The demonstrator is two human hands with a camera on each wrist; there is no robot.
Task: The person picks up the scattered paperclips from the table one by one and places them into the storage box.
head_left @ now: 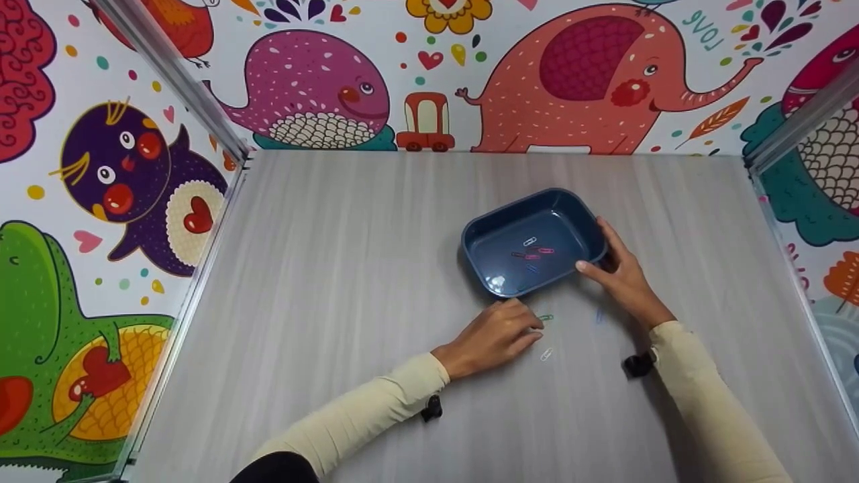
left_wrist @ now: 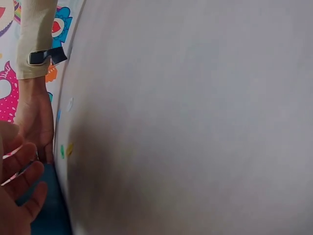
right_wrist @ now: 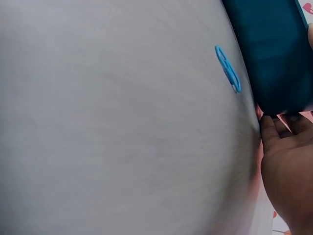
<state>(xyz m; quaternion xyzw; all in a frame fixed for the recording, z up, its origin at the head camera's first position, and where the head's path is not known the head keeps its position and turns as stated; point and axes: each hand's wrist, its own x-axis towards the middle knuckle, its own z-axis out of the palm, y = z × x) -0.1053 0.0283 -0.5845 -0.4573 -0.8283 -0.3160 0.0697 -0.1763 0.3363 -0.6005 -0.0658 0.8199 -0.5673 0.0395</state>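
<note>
My right hand (head_left: 627, 282) grips the right end of a dark blue plastic tray (head_left: 493, 241), thumb over the near rim and fingers along the outer side. Inside the tray lie several paper clips, among them a white paper clip (head_left: 530, 241) and a pink paper clip (head_left: 546, 250). Just in front of the tray, my left hand (head_left: 490, 339) hovers low with loosely bent, parted fingers and nothing between them. By its fingertips lies a green paper clip (head_left: 547, 317). The left wrist view shows a yellow paper clip (left_wrist: 70, 149) beside the green one.
Nearer me on the grey table (head_left: 335, 268) lies another white paper clip (head_left: 547, 354). A blue paper clip (right_wrist: 228, 68) rests below the right hand's side of the tray. Panels with cartoon animals, such as an elephant (head_left: 537, 114), wall the table at the back and sides.
</note>
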